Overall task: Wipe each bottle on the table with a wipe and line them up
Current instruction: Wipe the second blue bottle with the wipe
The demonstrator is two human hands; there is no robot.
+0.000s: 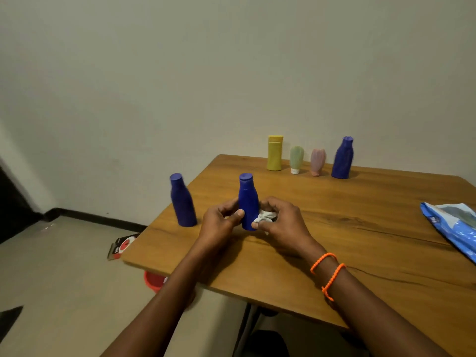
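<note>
A blue bottle (247, 197) stands upright near the middle of the wooden table (360, 228). My left hand (221, 222) grips its lower body from the left. My right hand (283, 222) holds a crumpled white wipe (265, 217) against the bottle's right side. A second blue bottle (182, 200) stands at the table's left edge. Along the far edge stand a yellow bottle (274, 153), a pale green tube (296, 159), a pink tube (317, 162) and a third blue bottle (342, 158).
A blue wipes pack (456, 228) lies at the table's right edge. On the floor to the left are a small red, black and white packet (122, 247) and, under the table's corner, a red tub (154, 280). A plain wall rises behind the table.
</note>
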